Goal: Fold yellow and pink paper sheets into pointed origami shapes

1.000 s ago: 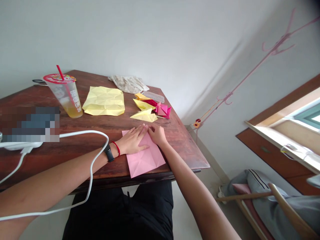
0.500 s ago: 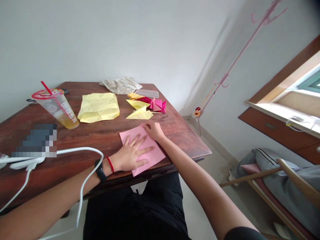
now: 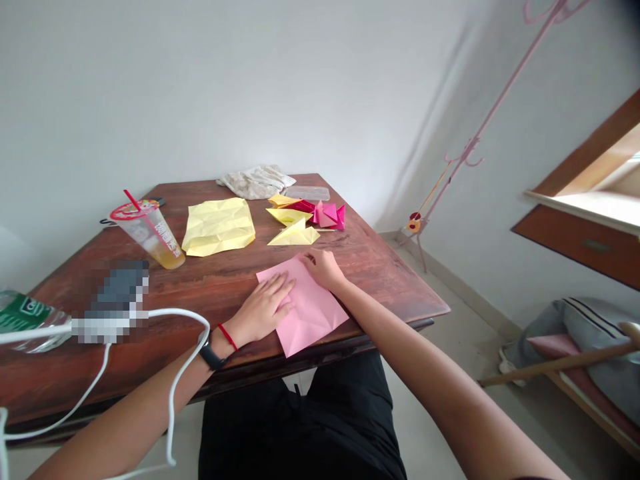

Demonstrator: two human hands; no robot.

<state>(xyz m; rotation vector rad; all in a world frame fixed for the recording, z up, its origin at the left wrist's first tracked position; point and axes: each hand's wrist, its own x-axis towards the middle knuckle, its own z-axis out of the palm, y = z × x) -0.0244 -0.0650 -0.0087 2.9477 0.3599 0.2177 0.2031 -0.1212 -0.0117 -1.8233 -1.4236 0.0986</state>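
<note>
A square of pink paper [image 3: 315, 310] lies on the wooden table [image 3: 380, 280] at its front edge, with crease lines near its lower corner. My left hand [image 3: 264, 307] rests flat on the paper's left side, fingers stretched out and fairly close together. At the far edge of the sheet, my right hand [image 3: 324, 268] has its fingers curled and pinched on the paper. Beyond the hands lie a folded pale yellow paper piece [image 3: 295, 233] and bright pink folded paper [image 3: 330, 215].
A creased yellow sheet [image 3: 220, 227] lies behind, beside a tilted-looking drink cup [image 3: 160, 240] with a red straw. To the left are a blurred-out device [image 3: 117, 290], a white cable [image 3: 180, 313] and a plastic bottle [image 3: 30, 317]. A crumpled cloth [image 3: 257, 181] sits by the wall.
My left hand has slid left across the pink paper, its spread fingers drawing closer together. The right hand stays at the far edge. The view has shifted left, bringing the bottle into sight.
</note>
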